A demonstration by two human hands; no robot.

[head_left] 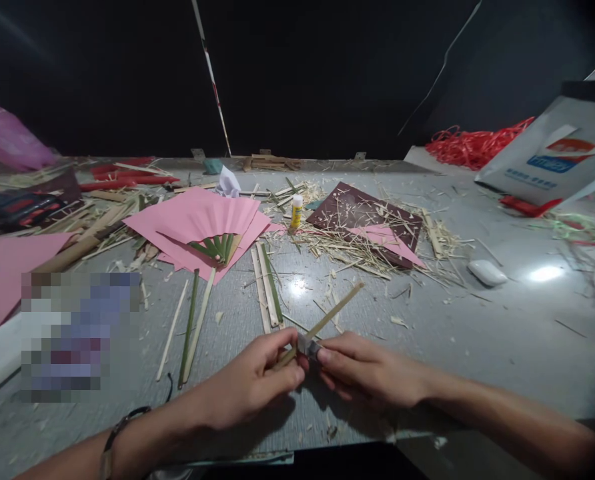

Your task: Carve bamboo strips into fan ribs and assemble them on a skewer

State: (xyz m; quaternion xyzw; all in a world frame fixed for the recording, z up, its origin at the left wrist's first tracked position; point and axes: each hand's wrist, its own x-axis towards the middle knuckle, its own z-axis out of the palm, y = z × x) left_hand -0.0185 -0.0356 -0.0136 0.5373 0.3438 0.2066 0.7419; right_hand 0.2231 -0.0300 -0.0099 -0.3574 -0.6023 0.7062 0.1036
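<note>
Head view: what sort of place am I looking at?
Probably a handicraft workbench: there's a pleated pink fan with green ribs, a glue stick standing beyond the hands, and pale shavings strewn about.

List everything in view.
Fan: one, pink and green, left
Paper sheets: several, pink, mostly left
Paper ball: one, white, behind fan
Glue stick: one, yellow, centre
Flat sheet: one, maroon, centre-right
Shavings: countless, pale, scattered
Loose strips: many, green and pale, left
Rounded object: one, white, right
Printed bag: one, white, far right
Ribbon heap: one, red, back right
Plastic bag: one, pink, far left
Black-and-red clutter: count unclear, far left
Table: one, grey, beneath
Held strip: one, tan, front
Metal tool: one, grey, front
Left hand, right hand: two, front
</note>
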